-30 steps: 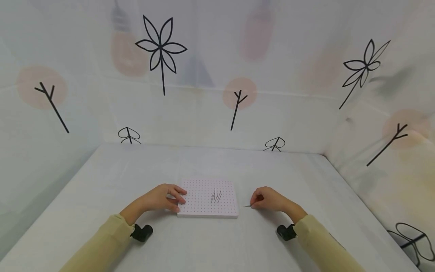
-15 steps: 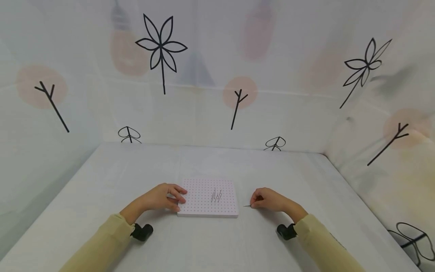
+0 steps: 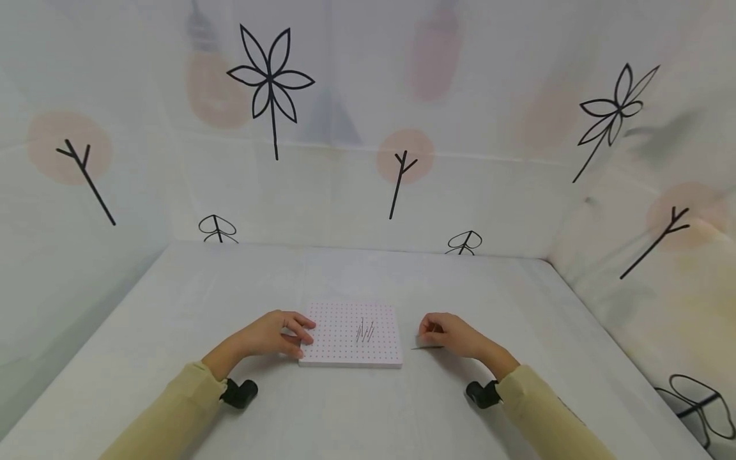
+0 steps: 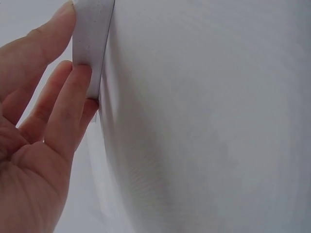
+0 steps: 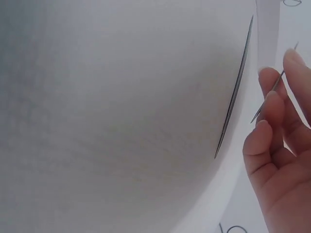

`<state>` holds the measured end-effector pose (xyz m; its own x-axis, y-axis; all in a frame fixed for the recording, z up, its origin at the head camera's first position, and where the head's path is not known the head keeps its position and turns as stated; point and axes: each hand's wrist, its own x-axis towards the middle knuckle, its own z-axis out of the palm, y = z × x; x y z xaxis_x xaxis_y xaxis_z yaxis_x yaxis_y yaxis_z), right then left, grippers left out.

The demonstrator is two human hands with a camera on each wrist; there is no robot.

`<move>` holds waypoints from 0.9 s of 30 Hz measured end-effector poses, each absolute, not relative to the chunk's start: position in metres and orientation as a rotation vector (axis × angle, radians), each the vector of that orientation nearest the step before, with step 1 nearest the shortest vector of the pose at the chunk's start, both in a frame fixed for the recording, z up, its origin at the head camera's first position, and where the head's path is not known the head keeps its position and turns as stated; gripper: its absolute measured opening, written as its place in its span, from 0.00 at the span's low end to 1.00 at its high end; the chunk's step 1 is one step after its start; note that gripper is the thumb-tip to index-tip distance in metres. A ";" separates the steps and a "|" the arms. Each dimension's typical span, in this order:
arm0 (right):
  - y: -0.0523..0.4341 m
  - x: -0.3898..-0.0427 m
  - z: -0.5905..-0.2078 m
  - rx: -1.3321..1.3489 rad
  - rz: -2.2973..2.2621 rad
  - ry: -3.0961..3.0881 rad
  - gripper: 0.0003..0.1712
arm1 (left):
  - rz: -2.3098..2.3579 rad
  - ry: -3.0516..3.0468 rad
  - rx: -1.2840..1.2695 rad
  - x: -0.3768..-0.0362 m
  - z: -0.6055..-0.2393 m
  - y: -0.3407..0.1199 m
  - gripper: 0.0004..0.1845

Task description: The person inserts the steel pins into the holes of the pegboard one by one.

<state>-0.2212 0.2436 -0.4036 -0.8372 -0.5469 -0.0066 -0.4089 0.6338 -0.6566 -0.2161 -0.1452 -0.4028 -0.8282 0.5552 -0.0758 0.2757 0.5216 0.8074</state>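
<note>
A white board (image 3: pixel 336 350) dotted with rows of small holes lies on the table; several thin metal needles (image 3: pixel 365 332) stand in it right of its middle, most leaning. My left hand (image 3: pixel 267 333) rests at the board's left side, fingers spread and touching its edge (image 4: pixel 89 36). To the right of the board, my right hand (image 3: pixel 453 333) pinches a thin needle (image 5: pixel 276 83) between thumb and fingertips, held slanted. Beneath that hand another needle (image 5: pixel 234 90), tapered to a point at both ends, lies on the tabletop.
The table (image 3: pixel 339 415) has a white cover. A pale cloth (image 3: pixel 333 191) printed with black plant outlines hangs behind and along both sides. A black wrist-camera mount (image 3: pixel 240 393) sits on each wrist, just past the sleeves.
My right hand has risen slightly and shifted left, its fingers now round a needle. More of the needle on the table shows below it. The left hand and board stay put.
</note>
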 end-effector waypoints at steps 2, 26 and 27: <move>0.243 -0.221 -0.404 -0.789 -1.017 2.670 0.03 | 1.210 2.439 0.691 -0.216 -0.402 -0.145 0.10; 0.214 -0.219 -0.391 -0.743 -1.254 2.696 0.06 | 1.205 2.446 0.689 -0.215 -0.400 -0.145 0.10; 0.212 -0.220 -0.391 -0.739 -1.265 2.695 0.06 | 1.204 2.447 0.691 -0.215 -0.400 -0.144 0.10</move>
<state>-0.2198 0.2124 -0.3909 -0.8812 -0.4534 0.1337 -0.3925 0.5442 -0.7415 -0.2151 -0.1445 -0.3999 -0.8291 0.5539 -0.0761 0.2778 0.5262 0.8037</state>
